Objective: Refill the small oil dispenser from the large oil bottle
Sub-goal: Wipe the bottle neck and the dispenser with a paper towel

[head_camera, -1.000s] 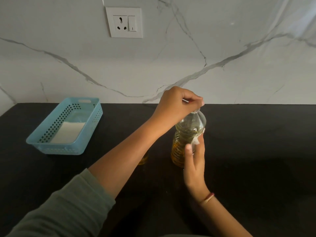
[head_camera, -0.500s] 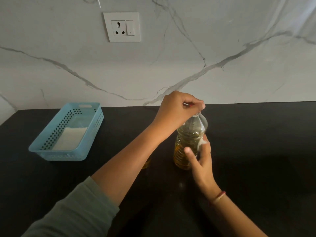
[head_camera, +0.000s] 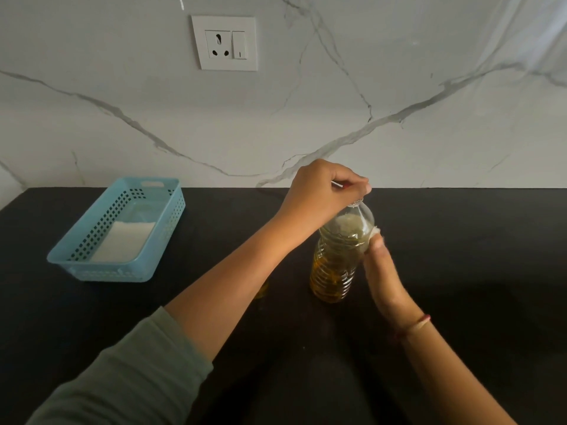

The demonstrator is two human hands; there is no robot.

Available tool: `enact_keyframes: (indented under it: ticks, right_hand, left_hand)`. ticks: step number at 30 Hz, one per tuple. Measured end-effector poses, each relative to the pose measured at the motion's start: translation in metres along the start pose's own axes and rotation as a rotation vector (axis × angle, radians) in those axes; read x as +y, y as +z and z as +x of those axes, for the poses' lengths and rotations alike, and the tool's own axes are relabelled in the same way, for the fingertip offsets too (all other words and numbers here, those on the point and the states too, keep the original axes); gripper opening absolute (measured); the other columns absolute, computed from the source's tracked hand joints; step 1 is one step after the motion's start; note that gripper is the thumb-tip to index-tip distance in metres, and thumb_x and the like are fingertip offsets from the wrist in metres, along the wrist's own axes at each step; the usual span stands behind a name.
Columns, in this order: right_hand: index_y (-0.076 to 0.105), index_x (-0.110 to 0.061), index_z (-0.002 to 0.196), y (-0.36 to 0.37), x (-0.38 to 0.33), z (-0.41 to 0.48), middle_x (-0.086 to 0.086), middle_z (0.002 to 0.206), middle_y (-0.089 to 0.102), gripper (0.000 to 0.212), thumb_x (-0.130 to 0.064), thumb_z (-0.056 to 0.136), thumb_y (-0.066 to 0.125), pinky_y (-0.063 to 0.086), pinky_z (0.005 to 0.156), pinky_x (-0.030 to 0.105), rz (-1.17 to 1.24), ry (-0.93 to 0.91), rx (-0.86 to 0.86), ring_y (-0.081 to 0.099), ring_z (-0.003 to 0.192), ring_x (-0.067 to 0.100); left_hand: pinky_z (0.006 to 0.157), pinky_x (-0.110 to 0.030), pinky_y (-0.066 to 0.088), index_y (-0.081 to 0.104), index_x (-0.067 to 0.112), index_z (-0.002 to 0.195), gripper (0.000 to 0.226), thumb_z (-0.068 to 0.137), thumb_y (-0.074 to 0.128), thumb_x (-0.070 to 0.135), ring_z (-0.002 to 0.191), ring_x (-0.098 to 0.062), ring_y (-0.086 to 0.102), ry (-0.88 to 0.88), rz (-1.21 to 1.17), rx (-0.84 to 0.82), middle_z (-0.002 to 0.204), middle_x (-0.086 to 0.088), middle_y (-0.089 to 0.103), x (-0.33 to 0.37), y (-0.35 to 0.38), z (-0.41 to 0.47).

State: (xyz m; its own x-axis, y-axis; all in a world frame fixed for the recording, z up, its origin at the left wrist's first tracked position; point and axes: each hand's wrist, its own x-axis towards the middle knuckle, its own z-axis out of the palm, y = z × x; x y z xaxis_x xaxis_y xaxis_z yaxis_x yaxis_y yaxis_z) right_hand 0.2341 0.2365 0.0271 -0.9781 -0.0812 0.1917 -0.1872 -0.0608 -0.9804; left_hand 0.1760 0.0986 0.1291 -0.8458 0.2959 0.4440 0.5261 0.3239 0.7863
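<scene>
The large oil bottle (head_camera: 336, 256), clear ribbed plastic with amber oil in its lower half, stands upright on the black counter (head_camera: 475, 271). My left hand (head_camera: 322, 191) is closed over its cap at the top, hiding the cap. My right hand (head_camera: 379, 271) presses a small white cloth (head_camera: 372, 237) against the bottle's right shoulder. A sliver of amber, the small oil dispenser (head_camera: 261, 289), shows just below my left forearm; the arm hides the rest of it.
A light blue perforated basket (head_camera: 159, 234) with a white cloth inside sits at the left of the counter. A white marble wall with a socket and switch plate (head_camera: 225, 42) rises behind the counter.
My right hand has slid from the bottle's front round to its right side, with the white cloth. My left hand stays on the cap. The view has tilted up slightly.
</scene>
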Motion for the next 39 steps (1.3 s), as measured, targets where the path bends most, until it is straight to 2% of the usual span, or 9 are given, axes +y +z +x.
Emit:
enact_keyframes:
  ticks: [4,13,18,23,27,31,35,37,39]
  right_hand:
    - [0.034,-0.022,0.144,-0.027,0.003,0.023,0.003,0.144,0.047,0.091,-0.077,0.078,0.005,0.02,0.117,0.045,0.133,0.177,-0.139,0.041,0.135,0.018]
    - [0.041,-0.023,0.141,-0.029,0.005,0.042,0.006,0.14,0.052,0.092,-0.08,0.078,0.007,0.022,0.114,0.052,0.14,0.254,-0.257,0.045,0.131,0.023]
    - [0.04,-0.032,0.14,-0.019,0.01,0.023,-0.002,0.143,0.048,0.08,-0.077,0.081,0.011,0.026,0.111,0.038,0.1,0.165,-0.102,0.041,0.135,0.016]
    - [0.038,-0.06,0.12,-0.002,0.045,-0.023,-0.047,0.118,0.047,0.038,-0.065,0.093,0.011,0.035,0.084,-0.002,-0.043,0.267,-0.018,0.04,0.115,-0.023]
    - [0.039,-0.054,0.12,0.004,0.036,-0.029,-0.047,0.114,0.05,0.04,-0.063,0.092,0.011,0.035,0.084,-0.002,-0.055,0.254,0.02,0.042,0.113,-0.022]
    - [0.039,-0.044,0.129,0.008,0.021,-0.025,-0.038,0.125,0.051,0.051,-0.064,0.089,0.016,0.036,0.087,-0.001,-0.011,0.128,0.091,0.043,0.119,-0.018]
    - [0.025,-0.04,0.145,0.018,0.045,-0.038,-0.024,0.146,0.034,0.058,-0.06,0.09,0.023,0.027,0.112,0.023,-0.098,0.158,0.142,0.028,0.137,-0.002]
    - [0.023,-0.054,0.136,0.022,0.054,-0.046,-0.035,0.139,0.03,0.05,-0.064,0.087,0.024,0.024,0.104,0.009,-0.143,0.216,0.143,0.026,0.134,-0.007]
    - [0.024,-0.055,0.136,0.024,0.055,-0.049,-0.03,0.144,0.029,0.054,-0.07,0.084,0.025,0.023,0.096,0.003,-0.151,0.261,0.143,0.026,0.131,-0.01]
  left_hand:
    - [0.075,-0.014,0.053,0.076,0.018,0.095,0.016,0.083,0.072,0.028,0.08,0.005,0.066,0.017,0.004,0.009,0.09,0.03,0.064,0.001,0.002,-0.002]
    - [0.074,-0.01,0.051,0.076,0.017,0.095,0.016,0.083,0.072,0.027,0.08,0.006,0.065,0.015,0.027,0.015,0.091,0.019,0.07,0.001,0.002,-0.001]
    - [0.075,-0.011,0.052,0.076,0.017,0.095,0.016,0.084,0.072,0.027,0.08,0.006,0.066,0.016,0.028,0.023,0.089,0.029,0.063,0.001,0.001,-0.003]
    - [0.079,-0.015,0.053,0.076,0.017,0.096,0.016,0.085,0.07,0.027,0.083,0.004,0.067,0.02,0.013,0.033,0.089,0.027,0.065,0.001,0.001,-0.007]
    - [0.079,-0.013,0.052,0.075,0.016,0.098,0.018,0.086,0.069,0.028,0.085,0.004,0.066,0.02,0.003,0.035,0.095,0.01,0.073,0.001,0.003,-0.008]
    - [0.078,-0.009,0.05,0.075,0.016,0.101,0.019,0.087,0.069,0.027,0.084,0.007,0.065,0.028,0.009,0.032,0.095,0.007,0.074,0.0,0.003,-0.009]
    - [0.079,-0.01,0.05,0.074,0.016,0.102,0.02,0.087,0.068,0.026,0.085,0.007,0.065,0.019,0.001,0.034,0.095,0.008,0.073,-0.001,0.002,-0.01]
    - [0.079,-0.01,0.05,0.074,0.016,0.102,0.019,0.086,0.069,0.026,0.085,0.007,0.065,0.016,-0.004,0.03,0.096,0.01,0.073,-0.001,0.002,-0.009]
    - [0.079,-0.011,0.051,0.075,0.016,0.102,0.019,0.086,0.069,0.026,0.085,0.007,0.065,0.014,-0.002,0.027,0.096,0.011,0.072,0.0,0.003,-0.008]
